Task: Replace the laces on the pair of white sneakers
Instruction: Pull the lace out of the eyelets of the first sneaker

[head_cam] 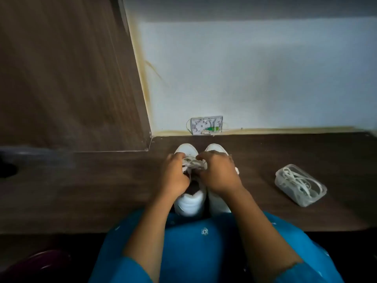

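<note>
- Left grip [175, 173] curls over the lace [190, 161] of the left sneaker [188, 203], fingers bent and pinching it; which strand it holds is too blurred to tell.
- Right grip [219, 173] reaches across from above the right sneaker [216, 149] and pinches the same lace from the other side, so both grips meet over one shoe.
- Both sneakers stand side by side on the desk [102, 190], just in front of the person's lap, heels toward the person and toes toward the wall.
- Each shoe's long axis runs straight away from the person, and the lace rows cross it from left to right.
- Under the fingertips the lace lies toward the toe half of the left sneaker, while the dark shoe opening sits nearer the person, between the wrists.
- Judging by this, the step in hand is freeing the lace from the left sneaker, and the pull would go up and back along the shoe's axis, row by row.
- Since the left grip is nearer the outer eyelets and the right grip the inner ones, each can work its own side.
- On the desk well apart to the right sits a clear box [285, 185] of new laces [298, 180]; the right grip is the nearer one to fetch them.
- Most of the right sneaker's lacing is hidden under the right grip.
</note>
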